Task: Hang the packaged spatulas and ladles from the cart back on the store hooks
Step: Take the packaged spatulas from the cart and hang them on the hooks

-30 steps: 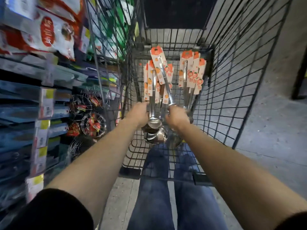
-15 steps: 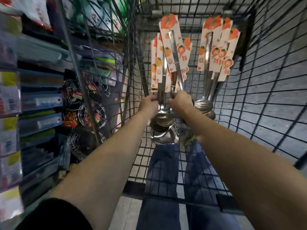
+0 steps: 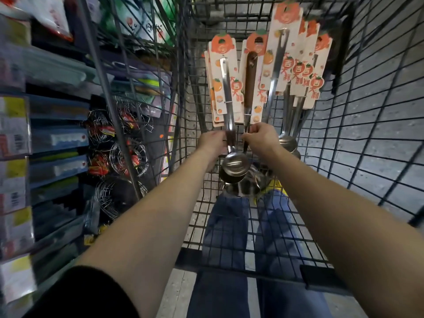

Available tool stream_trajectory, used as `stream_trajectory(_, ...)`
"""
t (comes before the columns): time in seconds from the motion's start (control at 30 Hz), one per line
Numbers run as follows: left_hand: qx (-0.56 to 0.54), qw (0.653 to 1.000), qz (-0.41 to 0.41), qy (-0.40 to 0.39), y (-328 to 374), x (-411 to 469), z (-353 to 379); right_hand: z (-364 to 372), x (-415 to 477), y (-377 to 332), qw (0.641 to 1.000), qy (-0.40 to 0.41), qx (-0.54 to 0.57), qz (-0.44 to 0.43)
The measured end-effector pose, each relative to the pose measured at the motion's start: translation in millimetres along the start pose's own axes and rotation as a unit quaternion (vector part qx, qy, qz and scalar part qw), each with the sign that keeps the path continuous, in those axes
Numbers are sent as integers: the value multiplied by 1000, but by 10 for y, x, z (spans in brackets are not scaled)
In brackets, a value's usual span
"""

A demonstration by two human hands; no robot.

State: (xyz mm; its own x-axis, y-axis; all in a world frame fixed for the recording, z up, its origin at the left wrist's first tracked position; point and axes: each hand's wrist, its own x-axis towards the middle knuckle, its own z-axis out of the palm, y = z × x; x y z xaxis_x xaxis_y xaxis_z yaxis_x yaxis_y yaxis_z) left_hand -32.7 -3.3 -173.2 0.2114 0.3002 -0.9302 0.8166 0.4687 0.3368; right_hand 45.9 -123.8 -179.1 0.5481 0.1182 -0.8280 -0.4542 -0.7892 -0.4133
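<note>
Both hands are down in the cart (image 3: pixel 229 270), left hand (image 3: pixel 212 144) and right hand (image 3: pixel 261 135) side by side on one bunch of ladles (image 3: pixel 227 92). Its cards stick out beyond the grip and its bowls sit just nearer. A second bunch (image 3: pixel 298 74) leans right of the grip, and the wire skimmers (image 3: pixel 128 157) are off left, outside the cart wall.

Red vertical characters 大吉大利 printed on the cream, orange-topped cardboard backing cards (image 3: pixel 300 72) of the steel ladles (image 3: pixel 235 161); white shelf price labels (image 3: pixel 16 138), left, too blurred to read.
</note>
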Motion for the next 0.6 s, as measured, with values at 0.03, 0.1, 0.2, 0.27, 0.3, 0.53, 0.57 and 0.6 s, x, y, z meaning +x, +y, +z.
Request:
stream_trajectory(0.03, -7, 1000, 0, -1, 9, -16, 1, -15, -2, -13, 1000, -7, 11, -2)
stream_trajectory(0.1, -16, 1000, 2, -3, 25, -59, 10, -51, -22, -51, 1000, -9, 20, -14)
stream_trajectory(0.2, -28, 999, 16, -15, 33, -111, 70, -121, -57, -88, 999, -1, 38, -28)
stream_trajectory(0.27, -22, 999, 35, -3, 64, -199, 121, -186, -91, -100, 998, 3, 52, -34)
stream_trajectory(0.3, -9, 999, 46, 11, 77, -231, 142, -217, -108, -103, 998, 4, 59, -37)
stream_trajectory(0.53, 139, 977, 112, 118, 154, -403, 59, -477, -260, -150, 993, 29, 108, -33)
stream_trajectory(0.57, 145, 974, 124, 121, 189, -445, 29, -529, -301, -180, 992, 39, 113, -36)
stream_trajectory(0.6, 148, 973, 133, 121, 230, -490, 9, -572, -338, -212, 991, 50, 116, -40)
